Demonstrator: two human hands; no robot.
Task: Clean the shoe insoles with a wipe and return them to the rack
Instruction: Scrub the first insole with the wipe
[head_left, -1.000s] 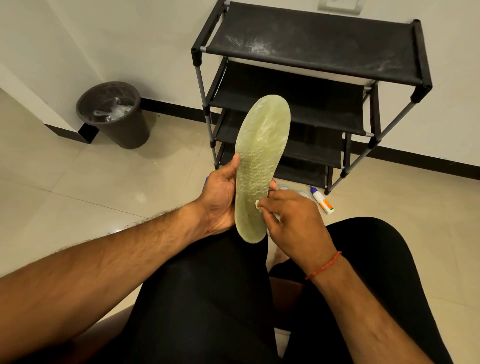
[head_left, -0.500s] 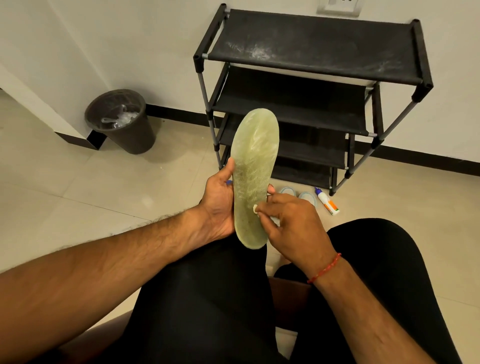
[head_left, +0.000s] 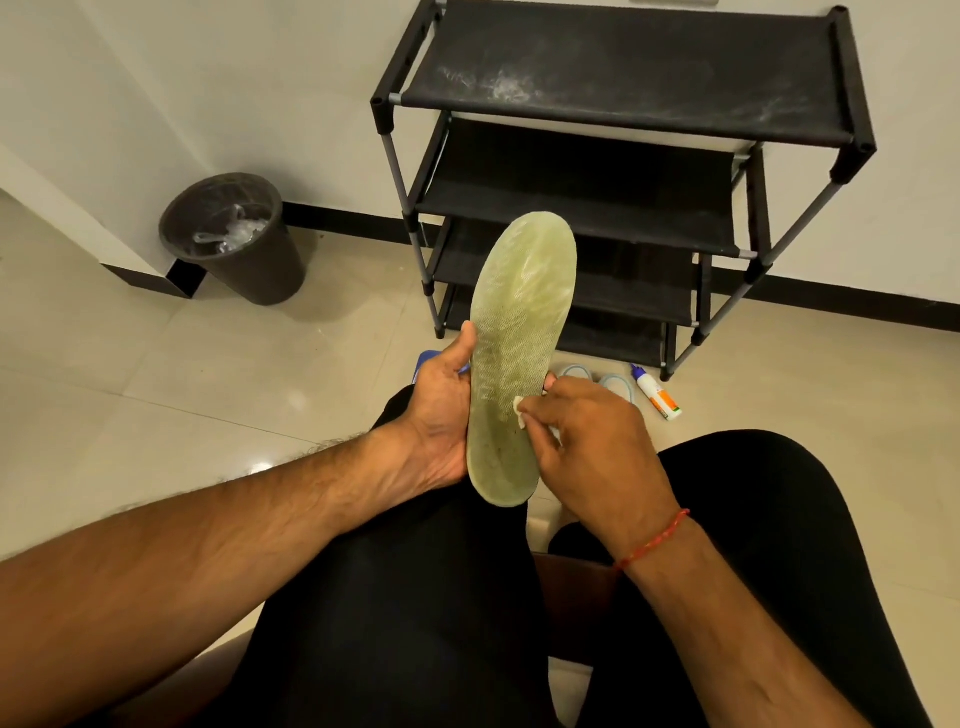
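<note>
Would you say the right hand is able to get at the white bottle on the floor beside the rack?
Probably yes: nothing blocks the way from the right hand to the bottle. However, that hand is pinching the wipe against the insole, so it would need to let go first.

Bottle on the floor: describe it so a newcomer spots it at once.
Find the black shoe rack against the wall. By its front right foot, the bottle lies on its side on the tiled floor. It is white with an orange label and blue cap, unlike the two pale blue-rimmed ovals left of it.
</note>
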